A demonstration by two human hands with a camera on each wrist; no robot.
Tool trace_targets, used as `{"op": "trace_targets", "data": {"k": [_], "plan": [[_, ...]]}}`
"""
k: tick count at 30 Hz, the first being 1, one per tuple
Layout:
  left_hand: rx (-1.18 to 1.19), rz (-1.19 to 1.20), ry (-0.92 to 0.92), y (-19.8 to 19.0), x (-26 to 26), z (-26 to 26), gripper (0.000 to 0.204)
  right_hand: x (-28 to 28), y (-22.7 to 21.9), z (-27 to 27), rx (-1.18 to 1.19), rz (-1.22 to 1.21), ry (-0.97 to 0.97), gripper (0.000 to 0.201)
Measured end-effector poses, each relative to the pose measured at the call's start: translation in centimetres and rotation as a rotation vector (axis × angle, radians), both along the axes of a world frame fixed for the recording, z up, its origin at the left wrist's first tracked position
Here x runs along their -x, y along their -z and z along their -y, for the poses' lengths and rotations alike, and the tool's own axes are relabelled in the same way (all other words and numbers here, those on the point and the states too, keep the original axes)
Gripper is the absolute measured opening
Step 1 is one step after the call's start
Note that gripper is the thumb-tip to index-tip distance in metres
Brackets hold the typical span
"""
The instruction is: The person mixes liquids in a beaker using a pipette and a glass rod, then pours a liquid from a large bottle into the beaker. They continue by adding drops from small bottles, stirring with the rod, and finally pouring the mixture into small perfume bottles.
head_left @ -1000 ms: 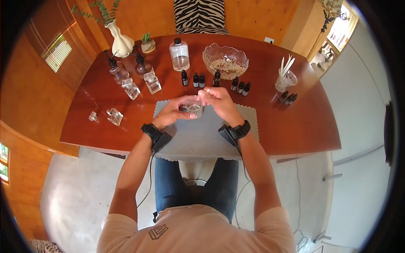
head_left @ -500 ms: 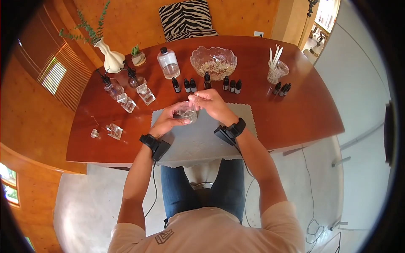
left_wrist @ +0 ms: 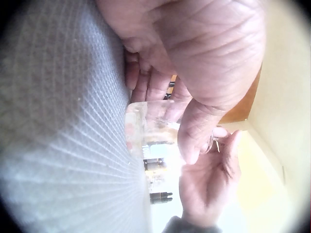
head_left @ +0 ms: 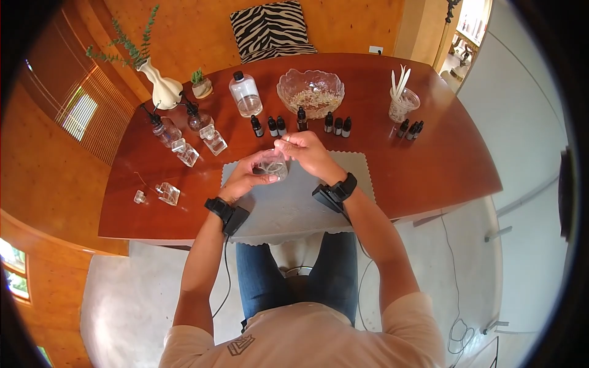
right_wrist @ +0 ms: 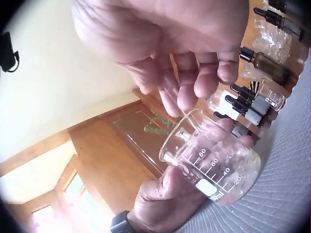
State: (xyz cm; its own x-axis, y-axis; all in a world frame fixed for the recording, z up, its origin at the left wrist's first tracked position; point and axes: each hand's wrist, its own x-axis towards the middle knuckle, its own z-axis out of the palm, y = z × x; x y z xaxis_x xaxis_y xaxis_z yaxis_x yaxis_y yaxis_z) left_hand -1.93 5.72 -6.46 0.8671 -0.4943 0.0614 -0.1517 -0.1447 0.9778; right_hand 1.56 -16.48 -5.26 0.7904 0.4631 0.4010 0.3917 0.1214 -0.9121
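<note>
My left hand (head_left: 244, 178) holds a small glass beaker (right_wrist: 221, 167) over the grey mat (head_left: 294, 202), thumb on the near side and fingers round the far side. White volume marks run up its wall, and clear liquid shows low inside. Above the rim, my right hand (head_left: 311, 154) pinches a thin pale stick (right_wrist: 182, 110) that slants down to the beaker's mouth. Most of the stick is hidden by the fingers. Seen from the left wrist, the right hand (left_wrist: 206, 187) is just past the beaker, with a ring on one finger.
Small black-capped dropper bottles (head_left: 338, 126) line up behind the mat. Farther back are a capped clear bottle (head_left: 246, 101) and a glass bowl (head_left: 311, 83). Square glass bottles (head_left: 215, 142) stand at left; a cup (head_left: 399, 111) of white sticks and more dropper bottles (head_left: 414, 130) at right.
The head view has shifted and tilted slightly. Both hands keep their hold, the left on the beaker and the right at its rim, with only small finger movement.
</note>
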Motion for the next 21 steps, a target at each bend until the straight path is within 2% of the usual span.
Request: {"op": "trace_targets", "data": {"k": [1,4,7,10,13,16,19,21], "plan": [[0.009,-0.02,0.006,0.0,0.0,0.0,0.064,-0.1,0.1,0.2,0.012,-0.035,-0.049,0.035],[0.015,0.002,-0.002,0.4,-0.2,-0.1,0.064,0.0,0.3,-0.1,-0.035,-0.069,0.011,0.032],[0.005,0.022,-0.003,0.5,-0.2,-0.2,0.064,0.5,-0.6,0.0,0.032,-0.023,0.053,0.031],[0.019,-0.005,0.0,0.3,-0.1,-0.1,0.065,0.3,-0.4,0.2,-0.008,-0.105,-0.074,0.032],[0.001,0.01,-0.002,0.2,-0.1,-0.1,0.065,0.8,-0.9,-0.4,0.013,-0.002,0.136,0.033],[0.009,-0.012,0.012,0.2,-0.1,-0.1,0.066,0.1,-0.3,0.3,0.03,-0.071,-0.007,0.034],[0.032,-0.007,0.019,0.3,-0.1,0.0,0.066,0.0,0.0,0.2,-0.005,-0.095,-0.006,0.034],[0.025,0.016,0.016,0.3,-0.1,-0.1,0.066,0.4,-0.5,0.0,0.034,-0.037,0.075,0.033]]}}
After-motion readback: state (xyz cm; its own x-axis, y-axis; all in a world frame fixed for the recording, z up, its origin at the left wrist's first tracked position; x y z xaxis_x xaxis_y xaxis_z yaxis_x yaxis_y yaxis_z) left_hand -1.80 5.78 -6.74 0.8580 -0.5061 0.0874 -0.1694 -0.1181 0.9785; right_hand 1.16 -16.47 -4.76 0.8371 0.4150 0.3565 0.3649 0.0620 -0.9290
